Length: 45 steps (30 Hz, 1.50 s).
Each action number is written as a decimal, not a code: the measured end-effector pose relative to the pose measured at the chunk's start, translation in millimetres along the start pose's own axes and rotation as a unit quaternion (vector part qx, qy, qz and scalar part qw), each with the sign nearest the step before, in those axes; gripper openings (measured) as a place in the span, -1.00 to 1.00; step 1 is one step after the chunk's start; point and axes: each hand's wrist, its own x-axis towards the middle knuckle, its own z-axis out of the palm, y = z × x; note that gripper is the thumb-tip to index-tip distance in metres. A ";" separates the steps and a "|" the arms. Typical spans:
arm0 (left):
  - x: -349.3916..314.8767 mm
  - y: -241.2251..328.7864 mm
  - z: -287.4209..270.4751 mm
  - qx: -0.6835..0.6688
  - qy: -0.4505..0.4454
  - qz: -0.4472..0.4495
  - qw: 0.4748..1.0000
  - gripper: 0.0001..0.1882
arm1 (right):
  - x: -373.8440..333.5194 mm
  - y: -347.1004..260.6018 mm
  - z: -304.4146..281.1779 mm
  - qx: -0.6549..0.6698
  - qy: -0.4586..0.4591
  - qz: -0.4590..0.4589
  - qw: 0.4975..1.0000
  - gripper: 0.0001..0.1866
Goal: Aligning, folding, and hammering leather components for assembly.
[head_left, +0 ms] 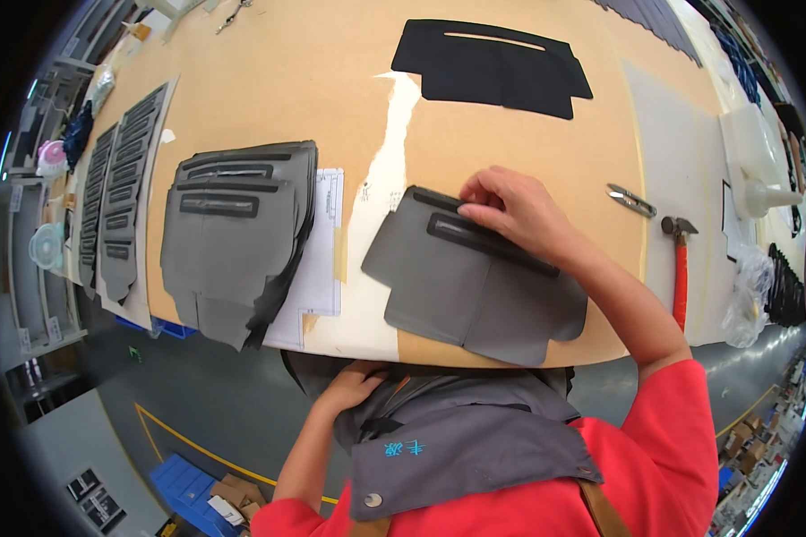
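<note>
My right hand is over the upper edge of a grey fabric or leather-like panel. Its thumb and curled fingers come together at the dark strip along that edge; anything between them is too small to make out. The panel has notched lower corners, a centre seam and a black-bordered slot, and lies at the table's front edge. Lower down, my left hand rests against the grey apron just below the table edge. Its fingers look stretched out, their tips partly hidden by the cloth.
Left of the panel lies a stack of similar grey panels on a white printed sheet. A black panel lies farther back. Thread snips and a red-handled hammer are at right, near a white bottle. Long slotted pieces lie far left.
</note>
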 end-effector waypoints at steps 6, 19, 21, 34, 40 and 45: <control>-33.2 122.8 -80.3 -0.186 0.065 0.028 0.980 -0.72 | 2.1 9.8 14.7 -0.017 0.060 -0.077 0.995 -0.83; 132.3 127.8 -80.4 0.279 0.366 0.206 0.863 -0.42 | -6.9 10.7 24.2 -0.030 0.081 -0.093 0.992 -0.84; 133.6 128.6 -82.6 0.272 0.360 0.209 0.868 -0.41 | -6.2 12.3 25.7 -0.049 0.099 -0.081 0.991 -0.85; 131.8 125.1 -77.4 0.255 0.368 0.212 0.869 -0.39 | -21.9 15.1 38.6 -0.054 0.153 -0.182 0.970 -0.80; 129.0 128.2 -73.6 0.265 0.375 0.192 0.867 -0.37 | -24.2 17.0 41.2 -0.146 0.164 -0.248 0.944 -0.71; 128.6 127.3 -72.1 0.262 0.375 0.188 0.869 -0.37 | -26.7 13.5 41.0 -0.186 0.143 -0.260 0.937 -0.64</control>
